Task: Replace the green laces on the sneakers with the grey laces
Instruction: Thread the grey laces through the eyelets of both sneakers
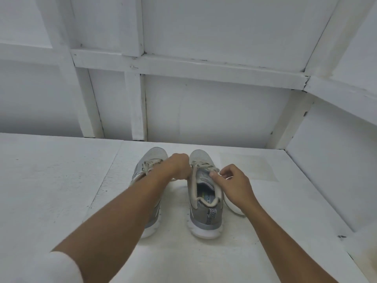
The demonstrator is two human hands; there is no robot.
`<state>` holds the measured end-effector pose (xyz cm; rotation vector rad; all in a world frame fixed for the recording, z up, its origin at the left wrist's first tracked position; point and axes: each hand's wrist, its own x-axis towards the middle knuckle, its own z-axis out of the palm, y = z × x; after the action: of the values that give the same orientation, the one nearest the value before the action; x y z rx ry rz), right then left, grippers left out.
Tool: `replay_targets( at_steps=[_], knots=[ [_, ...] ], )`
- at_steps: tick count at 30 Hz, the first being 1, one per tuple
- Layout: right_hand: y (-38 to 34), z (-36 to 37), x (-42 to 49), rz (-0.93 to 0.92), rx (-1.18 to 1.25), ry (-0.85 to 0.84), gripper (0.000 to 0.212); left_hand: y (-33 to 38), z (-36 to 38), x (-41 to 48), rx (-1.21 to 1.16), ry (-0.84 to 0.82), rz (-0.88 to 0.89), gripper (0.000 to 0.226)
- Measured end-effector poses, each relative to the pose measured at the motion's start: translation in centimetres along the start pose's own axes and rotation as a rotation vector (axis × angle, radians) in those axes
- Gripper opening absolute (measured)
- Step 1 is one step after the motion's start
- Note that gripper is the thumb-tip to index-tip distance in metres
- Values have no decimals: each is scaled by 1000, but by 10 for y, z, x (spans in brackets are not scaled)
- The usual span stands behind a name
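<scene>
Two grey sneakers stand side by side on the white table, toes pointing away from me. The left sneaker [152,156] is mostly hidden under my left forearm. The right sneaker [204,203] is in plain sight and carries pale grey laces [201,165]. My left hand [177,165] is curled into a fist between the two shoes and grips a lace end there. My right hand [234,183] sits at the right shoe's right side, pinching a lace between thumb and forefinger near the top eyelets. No green lace is visible.
The white table [61,190] reaches back to a white panelled wall [204,109] and a side wall on the right. A pale rounded white object [234,209] lies just right of the right sneaker, partly under my right wrist.
</scene>
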<state>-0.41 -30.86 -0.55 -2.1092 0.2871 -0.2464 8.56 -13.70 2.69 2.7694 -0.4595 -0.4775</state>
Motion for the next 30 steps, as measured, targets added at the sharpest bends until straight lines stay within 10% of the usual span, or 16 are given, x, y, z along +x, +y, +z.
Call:
replay_targets(
  at_steps=[9,30],
  knots=[
    [-2,4,-4,-1,-4,-18,30,-20,-87,-16,-62,262,-5,20],
    [-16,-2,12,117,-72,-69,32,37,-56,-15,-231,110,187,27]
  ],
)
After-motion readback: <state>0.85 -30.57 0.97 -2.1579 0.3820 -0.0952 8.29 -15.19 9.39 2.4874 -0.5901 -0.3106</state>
